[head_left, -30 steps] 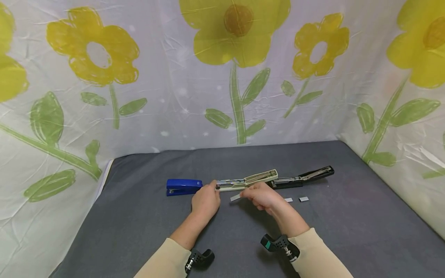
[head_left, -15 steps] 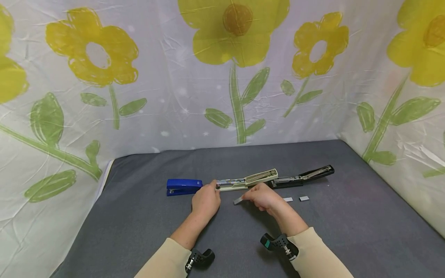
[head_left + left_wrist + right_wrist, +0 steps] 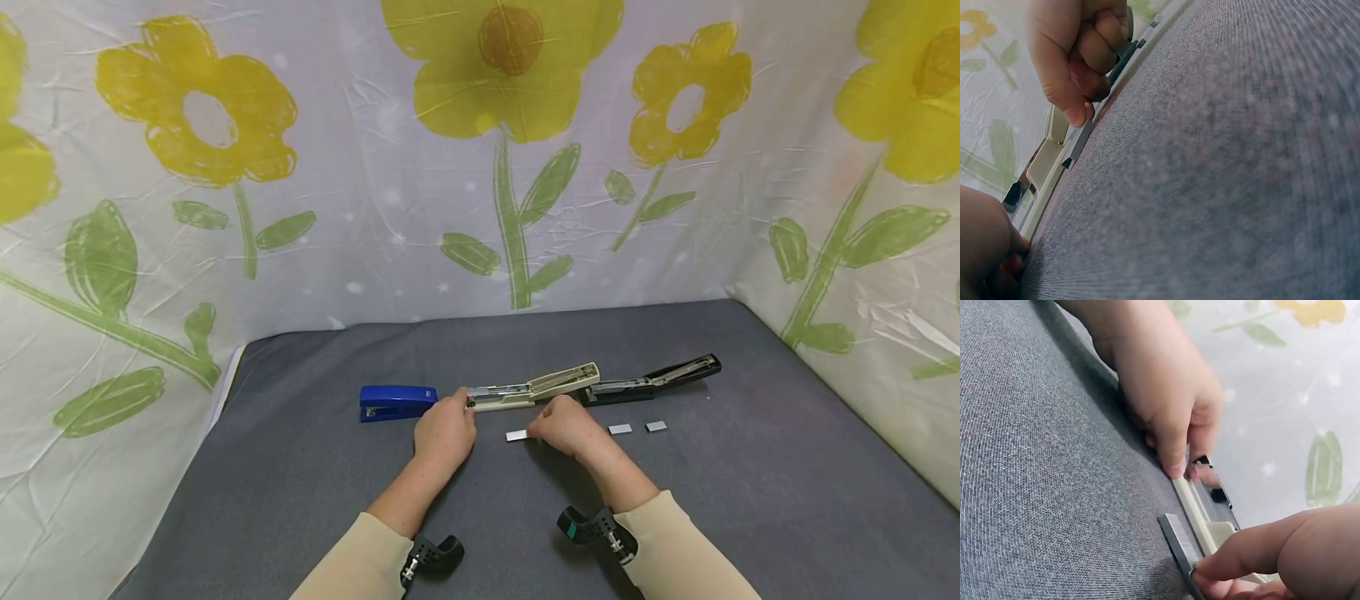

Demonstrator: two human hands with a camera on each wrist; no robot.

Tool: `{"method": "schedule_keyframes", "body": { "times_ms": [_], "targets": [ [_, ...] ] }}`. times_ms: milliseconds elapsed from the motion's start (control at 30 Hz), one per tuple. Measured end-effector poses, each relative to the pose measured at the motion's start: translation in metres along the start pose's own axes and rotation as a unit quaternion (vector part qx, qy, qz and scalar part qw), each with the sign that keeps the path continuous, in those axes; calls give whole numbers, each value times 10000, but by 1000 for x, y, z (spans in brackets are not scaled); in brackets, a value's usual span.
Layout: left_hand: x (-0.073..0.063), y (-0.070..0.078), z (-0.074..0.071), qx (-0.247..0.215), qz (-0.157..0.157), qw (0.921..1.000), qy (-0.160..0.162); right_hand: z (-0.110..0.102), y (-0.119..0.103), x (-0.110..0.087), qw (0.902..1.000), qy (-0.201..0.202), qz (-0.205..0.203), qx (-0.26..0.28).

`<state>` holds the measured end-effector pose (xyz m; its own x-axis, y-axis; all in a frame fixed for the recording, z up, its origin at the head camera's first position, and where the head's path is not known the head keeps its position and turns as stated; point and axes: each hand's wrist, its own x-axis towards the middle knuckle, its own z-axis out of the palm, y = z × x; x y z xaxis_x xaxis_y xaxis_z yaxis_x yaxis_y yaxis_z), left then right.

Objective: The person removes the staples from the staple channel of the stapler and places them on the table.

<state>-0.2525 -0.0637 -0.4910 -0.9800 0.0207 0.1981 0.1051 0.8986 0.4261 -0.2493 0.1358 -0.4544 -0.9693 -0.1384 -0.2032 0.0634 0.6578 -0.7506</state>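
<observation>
A cream stapler (image 3: 562, 380) lies with its top swung back and its metal channel bared. My left hand (image 3: 446, 432) grips its front end between thumb and fingers, as the right wrist view also shows. Just in front of the stapler, my right hand (image 3: 566, 425) pinches one end of a strip of staples (image 3: 517, 436) between thumb and index finger. In the right wrist view the staple strip (image 3: 1180, 542) runs alongside the stapler's base, close over the cloth. The far end of the strip is hidden by the fingers.
A blue stapler (image 3: 397, 402), closed, sits left of my left hand. At the right lies an opened black stapler (image 3: 652, 383). Two more staple strips, a nearer one (image 3: 620, 429) and a farther one (image 3: 656, 426), rest right of my right hand. Grey cloth (image 3: 300, 467) covers the table.
The staple strip in my right hand has turned from slanted to nearly level and moved slightly right and down. My left hand keeps its hold on the cream stapler.
</observation>
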Motion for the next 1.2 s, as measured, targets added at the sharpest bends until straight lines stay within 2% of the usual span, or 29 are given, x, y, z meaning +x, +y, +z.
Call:
{"method": "schedule_keyframes", "body": {
  "times_ms": [267,500,767,833,1033,1200],
  "targets": [
    [0,0,0,-38,63,10000,54,-4,-3,-1,9983,25,68,-570],
    [1,0,-1,1,63,10000,65,-20,-6,-2,9972,-202,-61,-711],
    [-1,-2,1,-31,28,10000,69,-58,-6,-7,9977,-531,-371,-188],
    [-2,-2,2,-59,52,9999,108,-64,-6,-7,9978,-512,-415,-61],
    [-4,-3,3,-96,174,9994,288,-74,-9,-9,9974,-515,-192,456],
    [-3,-3,3,-70,230,9989,411,-74,-20,-6,9966,-512,-249,601]
  ]
}}
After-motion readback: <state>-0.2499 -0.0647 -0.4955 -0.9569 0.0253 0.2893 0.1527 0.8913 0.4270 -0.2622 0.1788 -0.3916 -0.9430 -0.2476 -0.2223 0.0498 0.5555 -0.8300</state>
